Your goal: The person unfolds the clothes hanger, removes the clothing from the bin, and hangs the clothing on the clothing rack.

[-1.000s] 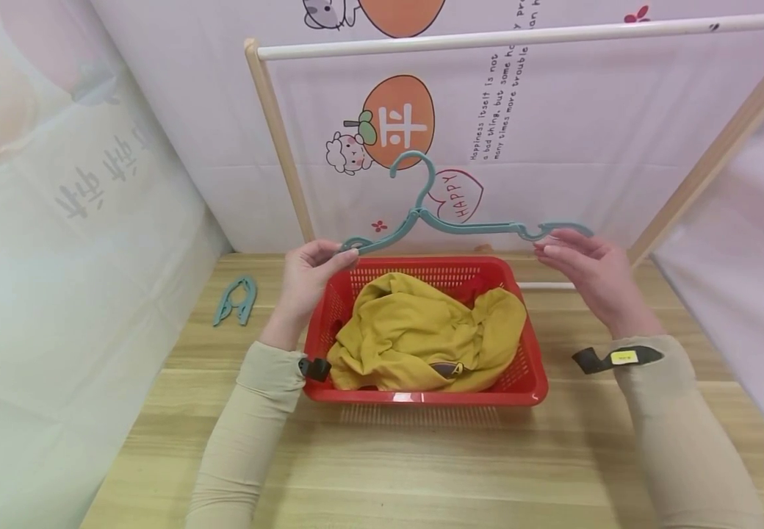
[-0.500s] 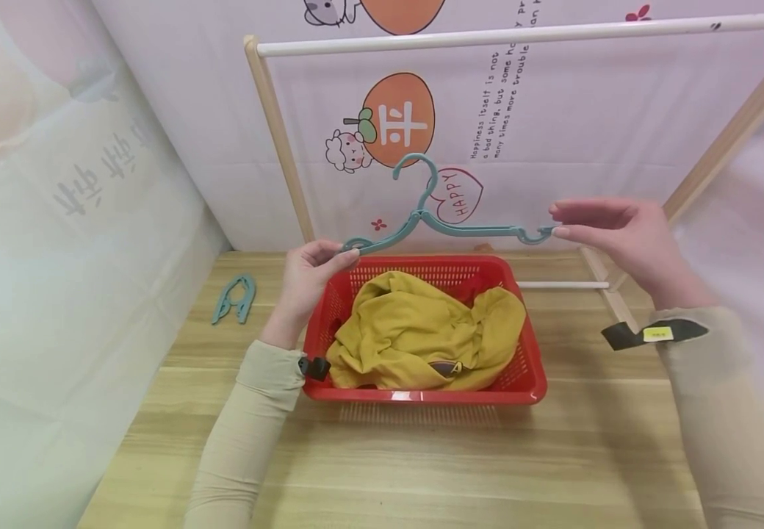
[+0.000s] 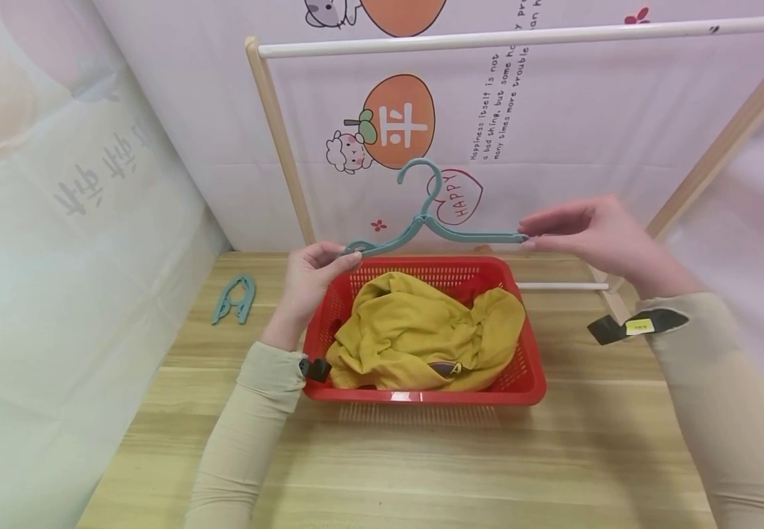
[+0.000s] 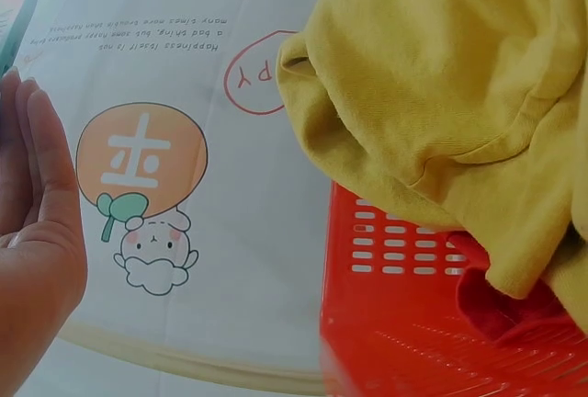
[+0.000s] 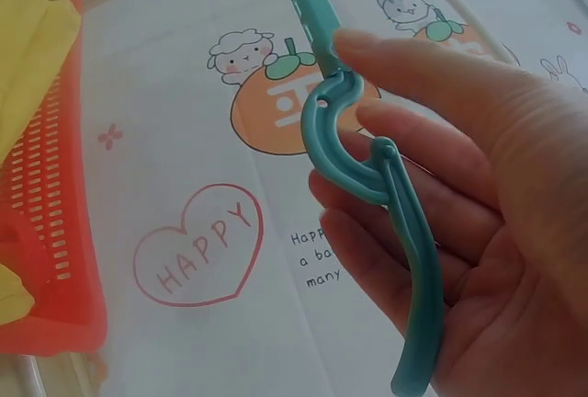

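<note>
A blue-green folding clothes hanger point(image 3: 471, 236) is held up over the back rim of the basket, its hook pointing upward. My left hand point(image 3: 309, 283) pinches its left end between thumb and fingers; in the left wrist view only part of that hand point(image 4: 41, 204) shows at the edge. At the other end, my right hand point(image 3: 600, 231) holds the hanger near a joint. In the right wrist view, the thumb lies on the arm of the hanger point(image 5: 317, 11), with fingers behind, and the hinged end piece hangs along the palm.
A red plastic basket point(image 3: 424, 397) with a mustard-yellow garment point(image 3: 415, 330) in it stands on the wooden table point(image 3: 422, 470). Another folded hanger point(image 3: 234, 299) lies at the left. Behind stands a rack with a white rail point(image 3: 488, 40) and wooden posts.
My right hand first moved outward to the right, then back left onto the hanger's joint. The hanger has shifted slightly right and down. My left hand keeps its grip almost in place.
</note>
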A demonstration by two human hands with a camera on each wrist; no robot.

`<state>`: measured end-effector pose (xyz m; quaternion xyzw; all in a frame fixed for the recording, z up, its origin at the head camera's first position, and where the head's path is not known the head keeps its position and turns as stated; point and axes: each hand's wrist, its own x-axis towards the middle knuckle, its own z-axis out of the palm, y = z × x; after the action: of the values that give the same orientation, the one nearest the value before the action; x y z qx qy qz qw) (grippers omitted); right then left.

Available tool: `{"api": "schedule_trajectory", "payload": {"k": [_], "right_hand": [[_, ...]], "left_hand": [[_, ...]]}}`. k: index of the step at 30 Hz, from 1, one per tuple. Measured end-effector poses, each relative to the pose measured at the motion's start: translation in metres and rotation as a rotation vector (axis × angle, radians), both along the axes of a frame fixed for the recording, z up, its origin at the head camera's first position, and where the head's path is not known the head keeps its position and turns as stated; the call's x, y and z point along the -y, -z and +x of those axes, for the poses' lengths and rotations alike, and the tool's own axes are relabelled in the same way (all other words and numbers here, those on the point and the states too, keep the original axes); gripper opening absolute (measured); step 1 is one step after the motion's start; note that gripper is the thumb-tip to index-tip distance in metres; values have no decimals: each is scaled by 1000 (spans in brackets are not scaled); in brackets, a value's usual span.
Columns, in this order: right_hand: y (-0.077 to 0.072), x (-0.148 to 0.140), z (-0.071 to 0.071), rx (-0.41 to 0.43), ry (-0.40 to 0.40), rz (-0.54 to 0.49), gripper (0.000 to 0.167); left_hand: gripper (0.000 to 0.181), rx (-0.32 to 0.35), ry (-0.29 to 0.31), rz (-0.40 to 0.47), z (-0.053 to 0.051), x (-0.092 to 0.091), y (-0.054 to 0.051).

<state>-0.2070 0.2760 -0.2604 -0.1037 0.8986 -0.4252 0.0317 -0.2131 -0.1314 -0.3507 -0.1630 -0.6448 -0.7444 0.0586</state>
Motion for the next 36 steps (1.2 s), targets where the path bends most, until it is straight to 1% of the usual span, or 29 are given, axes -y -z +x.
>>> {"api": "schedule_trajectory", "payload": {"k": [4, 7, 10, 12, 15, 17, 19, 21, 23, 26, 29, 32, 36], "right_hand": [[3, 0, -1, 16, -11, 61, 44], [5, 0, -1, 11, -15, 108, 41], [7, 0, 0, -2, -30, 126, 38], [8, 0, 1, -20, -47, 121, 35], [9, 1, 3, -50, -60, 101, 32], [9, 1, 5, -67, -61, 90, 30], [9, 2, 6, -75, -59, 84, 27], [9, 3, 7, -77, -58, 87, 25], [10, 4, 8, -73, -63, 87, 25], [12, 5, 8, -71, -72, 88, 26], [15, 5, 8, -83, -79, 87, 25], [17, 5, 9, -96, -71, 93, 23], [20, 4, 9, -95, -61, 88, 24]], "left_hand": [[16, -2, 9, 7, 0, 0, 1], [16, -8, 10, 11, 0, 0, 1], [20, -10, 9, 3, 0, 1, 2], [17, -6, 6, -8, 1, 1, 2], [8, 9, 0, -59, 1, 3, 1], [4, 17, -10, -127, 1, 4, -2], [11, 17, -10, -202, 1, 5, -6], [17, 0, 2, -270, 1, 5, -11], [20, -24, 21, -314, -1, 4, -15], [19, -60, 45, -352, -2, 2, -18], [17, -86, 49, -377, -3, 0, -19], [16, -98, 42, -390, -2, -2, -18], [17, -93, 25, -383, -1, -4, -18]]}}
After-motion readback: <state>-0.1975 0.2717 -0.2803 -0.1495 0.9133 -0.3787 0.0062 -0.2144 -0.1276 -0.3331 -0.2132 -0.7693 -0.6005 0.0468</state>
